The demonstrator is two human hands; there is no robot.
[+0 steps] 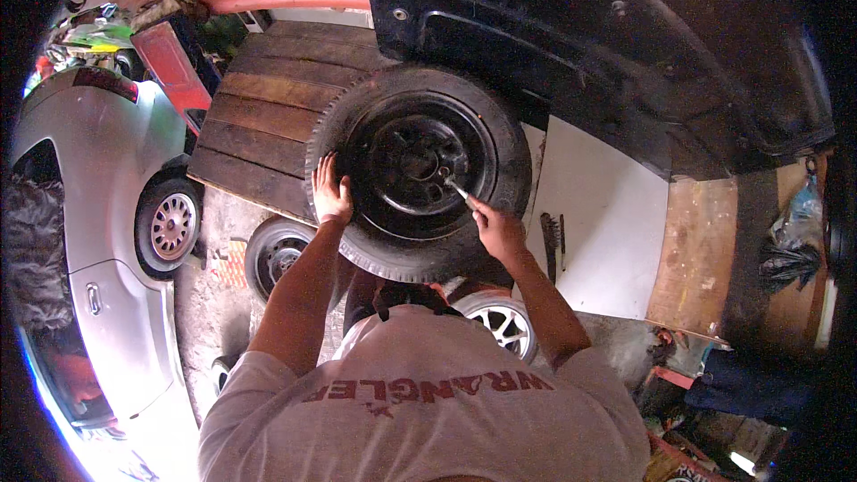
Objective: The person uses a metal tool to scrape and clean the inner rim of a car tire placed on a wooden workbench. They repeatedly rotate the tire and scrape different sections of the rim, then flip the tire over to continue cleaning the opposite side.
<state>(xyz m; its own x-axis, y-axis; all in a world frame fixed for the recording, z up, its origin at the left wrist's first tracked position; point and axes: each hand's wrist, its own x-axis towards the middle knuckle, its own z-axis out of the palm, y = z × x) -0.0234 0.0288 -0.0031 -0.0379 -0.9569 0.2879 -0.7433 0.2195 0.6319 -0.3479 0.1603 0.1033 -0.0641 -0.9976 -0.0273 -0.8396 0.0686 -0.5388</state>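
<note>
A large black tyre [509,152] with a glossy black steel wheel rim [366,138] in it is in front of me, overlapping a plank tabletop [254,125]. My left hand [332,189] rests open on the tyre's left sidewall, fingers stretched out. In my right hand [500,230] is a slim paintbrush [466,197] with a pale handle. Its tip meets the rim just right of the centre hole, by one of the bolt holes. The bristles are too small to make out clearly.
A silver car [112,241] stands at the left. Beneath the tabletop are a dark-rimmed wheel [277,254] and a white spoked wheel [502,317]. A white board [607,214] at right carries a dark, narrow brush-like tool [551,245]. A dark panel [616,45] hangs over the far right.
</note>
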